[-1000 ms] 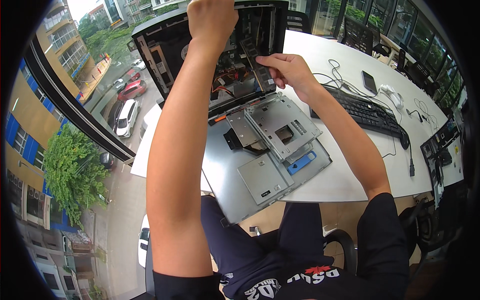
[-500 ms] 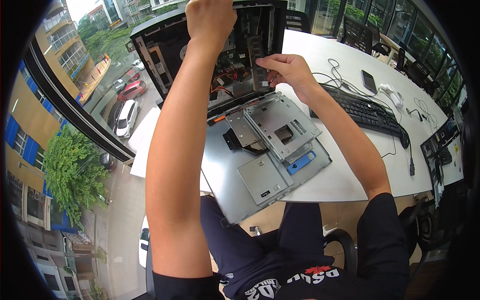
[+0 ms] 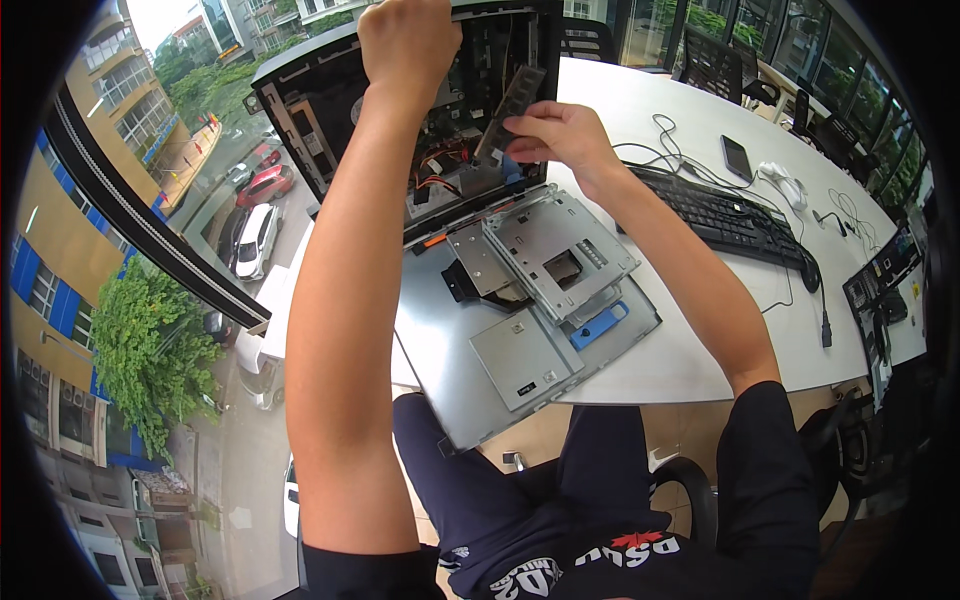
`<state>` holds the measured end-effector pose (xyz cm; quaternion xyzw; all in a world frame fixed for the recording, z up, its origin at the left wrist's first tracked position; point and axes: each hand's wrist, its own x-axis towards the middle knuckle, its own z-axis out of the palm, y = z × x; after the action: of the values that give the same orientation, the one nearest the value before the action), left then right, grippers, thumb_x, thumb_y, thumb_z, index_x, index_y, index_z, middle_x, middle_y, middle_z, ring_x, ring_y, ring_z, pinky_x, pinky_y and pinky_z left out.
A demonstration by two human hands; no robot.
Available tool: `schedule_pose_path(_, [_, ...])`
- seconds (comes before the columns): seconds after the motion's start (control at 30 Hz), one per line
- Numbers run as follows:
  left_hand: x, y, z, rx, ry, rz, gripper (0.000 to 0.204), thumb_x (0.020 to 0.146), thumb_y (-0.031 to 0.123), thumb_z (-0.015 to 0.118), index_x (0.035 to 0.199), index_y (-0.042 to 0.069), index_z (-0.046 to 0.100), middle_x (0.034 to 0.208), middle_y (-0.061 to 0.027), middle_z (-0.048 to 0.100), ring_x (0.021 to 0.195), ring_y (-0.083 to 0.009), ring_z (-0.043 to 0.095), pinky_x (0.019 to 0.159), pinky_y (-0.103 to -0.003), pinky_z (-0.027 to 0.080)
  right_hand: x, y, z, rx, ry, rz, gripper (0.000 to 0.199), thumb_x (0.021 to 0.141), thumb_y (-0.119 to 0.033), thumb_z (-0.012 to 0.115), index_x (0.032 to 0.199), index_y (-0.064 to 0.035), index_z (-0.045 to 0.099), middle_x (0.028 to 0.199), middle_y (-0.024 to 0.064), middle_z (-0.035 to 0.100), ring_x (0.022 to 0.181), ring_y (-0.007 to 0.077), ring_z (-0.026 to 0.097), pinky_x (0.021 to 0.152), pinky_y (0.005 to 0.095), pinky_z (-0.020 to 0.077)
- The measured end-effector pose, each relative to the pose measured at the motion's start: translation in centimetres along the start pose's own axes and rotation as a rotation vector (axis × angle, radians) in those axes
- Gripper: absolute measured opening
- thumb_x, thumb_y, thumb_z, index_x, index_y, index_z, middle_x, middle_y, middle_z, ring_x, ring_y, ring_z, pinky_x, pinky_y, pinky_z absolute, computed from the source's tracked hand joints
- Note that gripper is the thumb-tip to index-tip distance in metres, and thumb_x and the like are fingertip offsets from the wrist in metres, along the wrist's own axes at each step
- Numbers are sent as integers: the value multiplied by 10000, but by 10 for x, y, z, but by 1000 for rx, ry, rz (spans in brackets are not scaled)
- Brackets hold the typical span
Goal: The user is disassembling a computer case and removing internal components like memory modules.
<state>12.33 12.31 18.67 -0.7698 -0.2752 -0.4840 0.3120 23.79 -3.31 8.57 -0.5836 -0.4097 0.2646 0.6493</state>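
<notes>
A black desktop computer case (image 3: pixel 325 105) stands with its inside towards me, showing wires and boards. My left hand (image 3: pixel 408 45) is closed at its top edge, fingertips out of sight. Between thumb and fingers, my right hand (image 3: pixel 560 140) pinches a memory module (image 3: pixel 513 112), a dark strip with square chips. The module is tilted in front of the case's opening, its upper end leaning right. Red, orange and black cables (image 3: pixel 440 170) lie behind it. The silver metal side panel (image 3: pixel 430 330) extends from the case towards me, with a drive bracket (image 3: pixel 560 250) on it.
A blue latch (image 3: pixel 600 325) sits on the panel. Right of the case, the white table (image 3: pixel 690 350) holds a black keyboard (image 3: pixel 710 215), a phone (image 3: pixel 736 158), a white cable bundle (image 3: pixel 783 187) and loose black cables. A window (image 3: pixel 150 210) is on the left; office chairs stand beyond the table.
The memory module has gone from nearly upright to tilted, its top swinging right. My right hand has moved slightly with it; my left hand stays at the case's top edge.
</notes>
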Motion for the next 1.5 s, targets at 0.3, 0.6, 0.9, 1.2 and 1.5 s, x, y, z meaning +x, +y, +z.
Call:
schedule_pose_path(0.3, [0,3,-7,-84,40,6,122,807,170,733,785,52,716,767,-133,716,761,-293,735,716,-398,576,59,-15,15,-672,201,-443,260,833,-152,784,984,56,744,875,191,765,780,284,762,761,364,616])
schedule_pose_path(0.6, [-1,1,-9,-68,-56,4,160,795,196,775,787,42,731,776,-147,721,781,-300,740,727,-408,578,71,-14,23,-832,268,-580,235,798,-169,781,950,11,782,872,215,759,844,379,751,803,420,598])
schedule_pose_path(0.9, [-1,0,-6,-44,-15,9,172,808,199,766,784,33,730,763,-152,715,776,-304,737,723,-415,574,76,-14,22,-864,293,-616,264,807,-173,800,979,26,783,870,205,768,821,344,765,787,387,605])
schedule_pose_path(1.2, [-1,1,-7,-62,-14,-3,165,818,194,750,803,31,728,769,-158,714,787,-320,734,736,-430,572,71,-16,26,-819,301,-589,215,754,-177,782,887,-8,791,842,246,738,852,427,735,813,449,595])
schedule_pose_path(1.5, [-2,0,-6,-84,28,3,156,799,187,745,814,34,725,777,-161,716,795,-332,733,735,-441,571,72,-17,27,-830,294,-580,217,741,-167,789,887,-7,787,858,244,742,869,430,737,817,454,597])
